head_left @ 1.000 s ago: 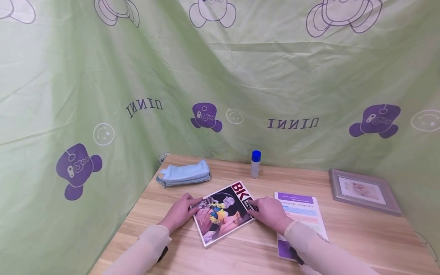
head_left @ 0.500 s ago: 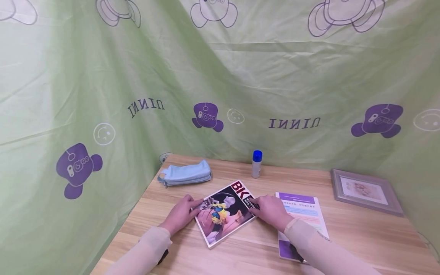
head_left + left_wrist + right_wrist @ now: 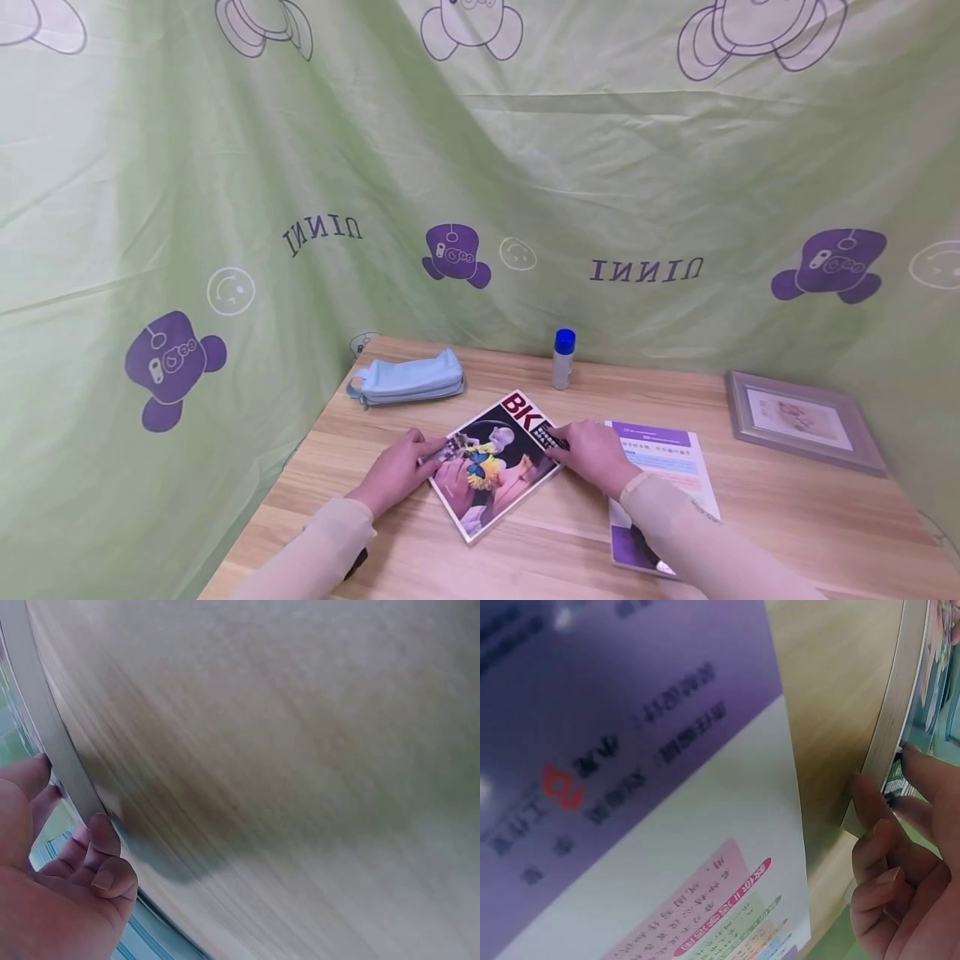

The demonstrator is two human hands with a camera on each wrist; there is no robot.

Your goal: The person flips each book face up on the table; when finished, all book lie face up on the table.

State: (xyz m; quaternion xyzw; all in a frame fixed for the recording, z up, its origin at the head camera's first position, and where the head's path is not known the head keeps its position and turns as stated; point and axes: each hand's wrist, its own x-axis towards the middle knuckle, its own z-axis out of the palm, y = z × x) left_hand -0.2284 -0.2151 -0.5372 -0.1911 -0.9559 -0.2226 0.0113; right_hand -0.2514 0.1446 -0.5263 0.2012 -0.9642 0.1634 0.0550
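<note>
A square book with "BK" on its dark, colourful cover lies at an angle on the wooden table. My left hand pinches its left edge, thumb on the cover. On the opposite edge, my right hand grips near the black text block. In the left wrist view, the left hand's fingers meet the pale page edge of the book. The right wrist view has the right hand with thumb over the cover and a finger against the page edge. Under my right forearm lies a purple-and-white booklet, partly covered.
A light blue pencil case lies at the back left. Behind the book stands a blue-capped bottle. A grey picture frame lies at the back right. A green printed curtain hangs behind the wooden table.
The book has turned slightly counterclockwise between my hands: its near corner has swung right and its far corner a little left. Both hands keep their hold.
</note>
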